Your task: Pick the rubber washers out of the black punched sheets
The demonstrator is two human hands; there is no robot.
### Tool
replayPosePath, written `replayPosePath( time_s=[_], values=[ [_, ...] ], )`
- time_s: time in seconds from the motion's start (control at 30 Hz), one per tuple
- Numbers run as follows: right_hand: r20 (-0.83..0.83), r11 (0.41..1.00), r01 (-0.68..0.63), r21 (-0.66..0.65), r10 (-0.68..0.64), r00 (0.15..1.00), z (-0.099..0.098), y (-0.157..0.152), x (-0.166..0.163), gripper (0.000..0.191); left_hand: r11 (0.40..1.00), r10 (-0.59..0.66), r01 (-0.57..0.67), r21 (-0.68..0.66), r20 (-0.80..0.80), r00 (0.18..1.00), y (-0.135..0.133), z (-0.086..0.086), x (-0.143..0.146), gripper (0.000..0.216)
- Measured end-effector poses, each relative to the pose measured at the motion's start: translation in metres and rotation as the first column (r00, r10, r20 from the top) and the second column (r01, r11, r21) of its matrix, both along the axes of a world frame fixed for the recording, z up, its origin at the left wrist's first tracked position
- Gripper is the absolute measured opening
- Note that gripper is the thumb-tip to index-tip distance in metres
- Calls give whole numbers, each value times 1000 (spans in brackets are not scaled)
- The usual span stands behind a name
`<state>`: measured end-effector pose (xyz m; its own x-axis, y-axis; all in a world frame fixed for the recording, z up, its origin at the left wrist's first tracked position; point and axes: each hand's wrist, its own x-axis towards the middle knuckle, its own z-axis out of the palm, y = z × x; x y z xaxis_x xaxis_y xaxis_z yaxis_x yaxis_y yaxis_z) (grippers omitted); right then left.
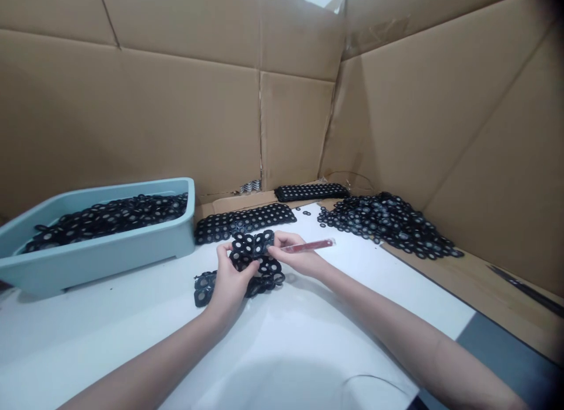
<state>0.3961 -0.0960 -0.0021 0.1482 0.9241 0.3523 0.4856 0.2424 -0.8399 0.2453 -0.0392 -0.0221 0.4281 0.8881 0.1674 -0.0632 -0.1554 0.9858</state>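
My left hand [231,278] is closed on a black sheet of joined ring parts [252,244], held just above the white table. My right hand [294,254] pinches the sheet's right edge and also grips a thin red stick-like tool [314,244] that points to the right. Under both hands lies a small pile of black ring pieces [207,284] on the table.
A pale blue tub [101,248] full of black rings stands at the left. Strips of ring sheets [244,220] lie behind my hands, another strip [311,191] farther back. A heap of loose rings [388,222] spreads at the right. Cardboard walls [176,104] enclose the table.
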Motion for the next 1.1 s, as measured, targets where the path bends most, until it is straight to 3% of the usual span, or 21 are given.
replayPosePath(
  time_s=[0.17, 0.47, 0.7, 0.8, 0.93, 1.1],
  values=[
    [7, 999, 2, -47, -2, 1000, -1, -11, -2, 24, 1000, 19, -19, -5, 5, 1000, -2, 0, 1, 44],
    [128, 993, 60, 99, -73, 989, -8, -14, -16, 24, 998, 33, -34, -52, -17, 999, -9, 6, 1, 37],
    [176, 984, 136, 113, -154, 972, -14, -8, -24, 23, 999, -10, 5, -53, -92, 996, -16, 9, -1, 27],
    [82, 994, 105, 36, -107, 991, -14, -6, -14, 24, 994, -77, 69, -85, -95, 993, -17, 7, 0, 27],
    [-224, 993, -11, -115, -15, 975, -10, -6, 2, 26, 996, -88, 86, -18, -111, 990, -11, 6, 1, 25],
    [-444, 983, -148, -112, 83, 892, -9, -5, 8, 31, 992, -120, 114, -59, -94, 988, 2, 3, 1, 17]
  ],
)
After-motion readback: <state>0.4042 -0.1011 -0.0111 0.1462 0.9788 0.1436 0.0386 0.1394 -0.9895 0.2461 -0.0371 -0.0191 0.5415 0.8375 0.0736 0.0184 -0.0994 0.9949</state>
